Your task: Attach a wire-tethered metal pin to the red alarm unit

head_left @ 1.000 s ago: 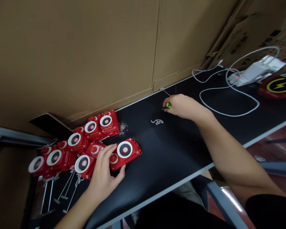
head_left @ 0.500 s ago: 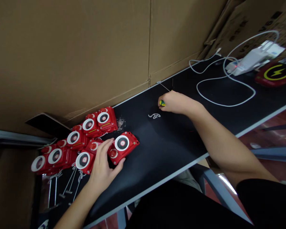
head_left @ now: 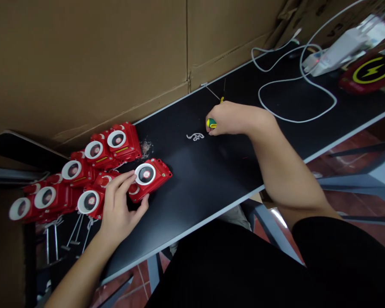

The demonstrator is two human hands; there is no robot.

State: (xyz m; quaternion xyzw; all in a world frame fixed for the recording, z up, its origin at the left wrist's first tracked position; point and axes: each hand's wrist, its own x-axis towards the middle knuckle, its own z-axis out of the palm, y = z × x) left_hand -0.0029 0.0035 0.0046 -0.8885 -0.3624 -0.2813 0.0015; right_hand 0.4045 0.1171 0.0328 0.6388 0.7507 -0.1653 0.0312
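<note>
My left hand (head_left: 120, 209) grips a red alarm box (head_left: 158, 173) lying on the black table, fingers at its white ring and thumb along the near side. A small clear red dome on the box is partly covered by the fingers. Farther right, my right hand (head_left: 229, 117) is closed around a screwdriver (head_left: 211, 123) with a green and yellow handle. Its thin shaft points toward the back edge, just above the tabletop or on it; I cannot tell which. Beside that hand lies a small tangle of white cord (head_left: 196, 136).
Several more red alarm boxes (head_left: 123, 143) are grouped at the left, with metal T-shaped rods (head_left: 73, 233) before them. A cardboard wall (head_left: 115, 55) rises behind the table. At the right are a looped white cable (head_left: 304, 121), a white power strip (head_left: 336, 51) and a red case (head_left: 368, 72).
The view has shifted, so the table's contents sit farther left and higher. More of the screwdriver handle shows in my right hand. My left hand stays on the same alarm box.
</note>
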